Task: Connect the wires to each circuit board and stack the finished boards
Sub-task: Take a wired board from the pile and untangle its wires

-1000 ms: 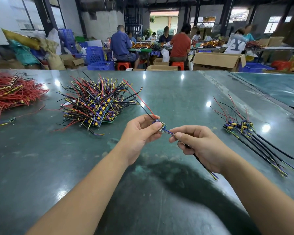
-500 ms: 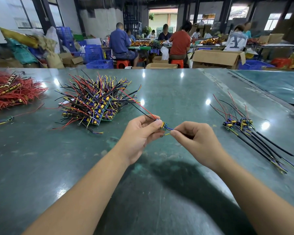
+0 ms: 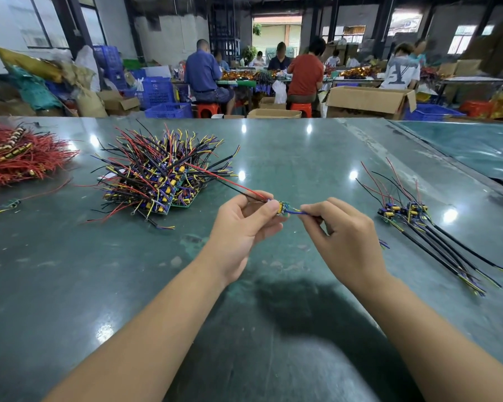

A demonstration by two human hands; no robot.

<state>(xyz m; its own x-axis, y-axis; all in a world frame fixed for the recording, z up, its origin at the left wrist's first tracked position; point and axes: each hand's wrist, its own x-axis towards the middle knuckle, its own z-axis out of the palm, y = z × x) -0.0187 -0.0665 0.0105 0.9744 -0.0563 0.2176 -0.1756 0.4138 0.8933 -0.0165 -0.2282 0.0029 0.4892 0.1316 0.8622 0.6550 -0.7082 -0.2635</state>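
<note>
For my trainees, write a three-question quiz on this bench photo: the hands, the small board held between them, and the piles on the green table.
1. True or false: the left hand pinches the small green circuit board above the green table.
2. What does the right hand pinch? A) red wire B) blue wire C) black cable
3. Fill in: the small row of wired boards with long black cables lies to the ____ of the hands; the big tangled heap of wired boards lies opposite.

Key: 1 true; 2 B; 3 right.
</note>
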